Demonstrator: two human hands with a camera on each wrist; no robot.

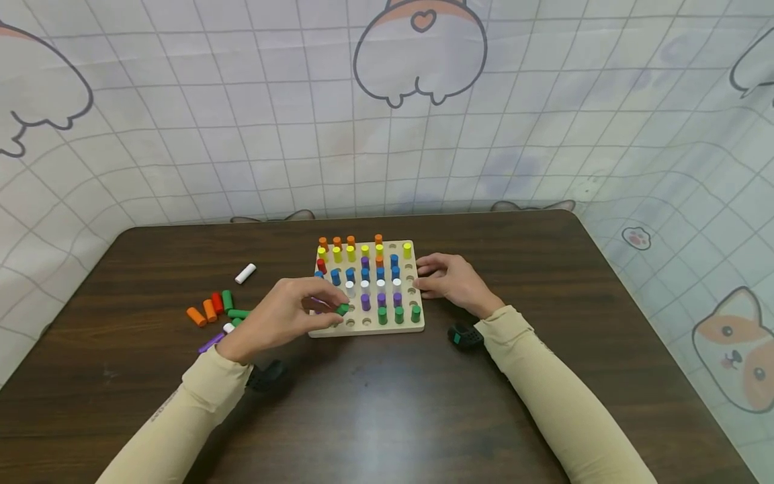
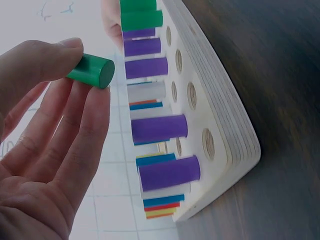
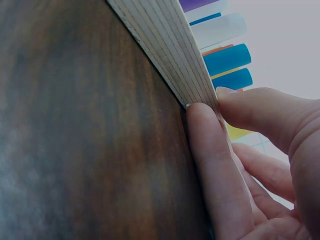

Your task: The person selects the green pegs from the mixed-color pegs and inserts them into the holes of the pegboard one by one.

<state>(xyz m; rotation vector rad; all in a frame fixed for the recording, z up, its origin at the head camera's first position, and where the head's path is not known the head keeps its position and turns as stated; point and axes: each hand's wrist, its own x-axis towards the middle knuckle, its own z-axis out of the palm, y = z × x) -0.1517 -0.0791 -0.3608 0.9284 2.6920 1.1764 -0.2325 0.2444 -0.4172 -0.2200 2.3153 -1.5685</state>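
Note:
Between thumb and fingers my left hand (image 1: 290, 310) pinches a short green peg (image 2: 95, 71), held over the front left part of a wooden pegboard (image 1: 363, 332). In the left wrist view the peg is apart from the board and tilted, one flat end showing. Nearby purple pegs (image 2: 160, 127) stand in the holes, and some front holes are bare. My right hand (image 1: 453, 281) grips the board's right edge (image 3: 165, 55), with the thumb at the top rim and a finger along the layered side.
Loose pegs lie on the dark table (image 1: 375, 417) left of the board: orange (image 1: 196, 316), red (image 1: 217, 302), green (image 1: 227, 300), purple (image 1: 210, 343) and a white one (image 1: 245, 273) farther back. Patterned cloth (image 1: 272, 121) hangs behind the table.

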